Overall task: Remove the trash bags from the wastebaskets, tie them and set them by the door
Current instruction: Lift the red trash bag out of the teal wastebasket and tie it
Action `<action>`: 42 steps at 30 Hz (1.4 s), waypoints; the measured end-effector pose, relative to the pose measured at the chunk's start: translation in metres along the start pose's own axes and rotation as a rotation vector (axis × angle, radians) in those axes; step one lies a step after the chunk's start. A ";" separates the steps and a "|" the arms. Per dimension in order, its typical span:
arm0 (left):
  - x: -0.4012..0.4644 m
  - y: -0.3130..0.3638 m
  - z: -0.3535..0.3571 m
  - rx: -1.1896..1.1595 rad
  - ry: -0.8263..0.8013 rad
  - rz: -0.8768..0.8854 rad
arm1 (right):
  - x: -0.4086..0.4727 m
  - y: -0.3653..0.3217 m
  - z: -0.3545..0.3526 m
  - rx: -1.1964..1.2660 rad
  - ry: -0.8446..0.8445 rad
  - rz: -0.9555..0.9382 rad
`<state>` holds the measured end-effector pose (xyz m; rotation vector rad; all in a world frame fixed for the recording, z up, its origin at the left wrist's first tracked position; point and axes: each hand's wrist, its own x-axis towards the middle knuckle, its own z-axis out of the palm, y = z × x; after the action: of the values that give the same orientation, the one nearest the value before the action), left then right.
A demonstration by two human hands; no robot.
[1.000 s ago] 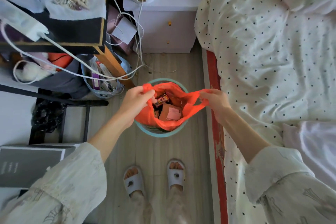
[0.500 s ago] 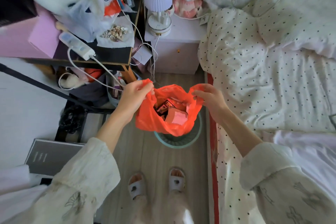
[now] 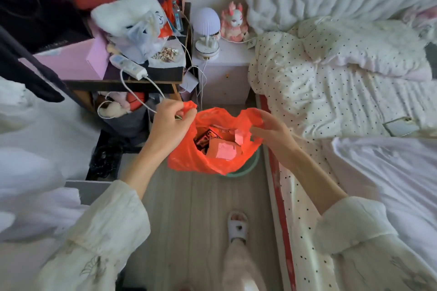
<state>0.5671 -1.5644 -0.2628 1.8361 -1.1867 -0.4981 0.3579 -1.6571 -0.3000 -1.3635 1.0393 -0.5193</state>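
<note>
1. Bedroom, seen from above: wood floor [image 3: 189,208] runs between a cluttered counter [image 3: 123,81] at far left and a bed [image 3: 331,106] with dotted bedding at right.
2. Nightstand [image 3: 224,82] stands at the far end of the floor, between counter and bed. It carries a white lamp [image 3: 207,30] and a pink figurine [image 3: 233,22].
3. Counter carries a power strip [image 3: 128,67], a pink box [image 3: 71,64], a white plush [image 3: 125,14] and a heap of shells [image 3: 165,54].
4. Orange bag [image 3: 189,160] hangs in mid-scene, lifted above the wastebasket [image 3: 246,168]. Only a green arc of the basket rim shows, under the bag's near-right side.
5. Bag mouth is open. Inside lie an orange packet [image 3: 223,149] with a pink label, a dark wrapper [image 3: 207,136] and other scraps.
6. Left hand [image 3: 169,123] has its fingers curled, pinching the bag's left handle, which pokes out above the fingers.
7. Right hand [image 3: 272,130] has its fingers bent at the bag's right rim, pinching the plastic there.
8. Both arms wear pale sleeves pushed up the forearm.
9. One slippered foot [image 3: 237,225] stands on the floor near the bed's edge.
10. Phone [image 3: 399,126] lies on the bed at right.
</note>
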 end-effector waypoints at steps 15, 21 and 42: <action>-0.145 -0.162 0.095 -0.182 -0.076 -0.324 | -0.063 0.188 0.044 -0.034 0.052 0.133; -0.187 -0.254 0.161 -0.234 -0.046 -0.329 | -0.057 0.308 0.059 -0.227 0.123 -0.016; -0.139 -0.472 0.299 -0.339 0.066 0.056 | 0.081 0.515 0.096 -0.079 0.130 -0.450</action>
<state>0.5396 -1.4981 -0.8341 1.5145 -1.0361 -0.5648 0.3457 -1.5736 -0.8229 -1.6612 0.8612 -0.9168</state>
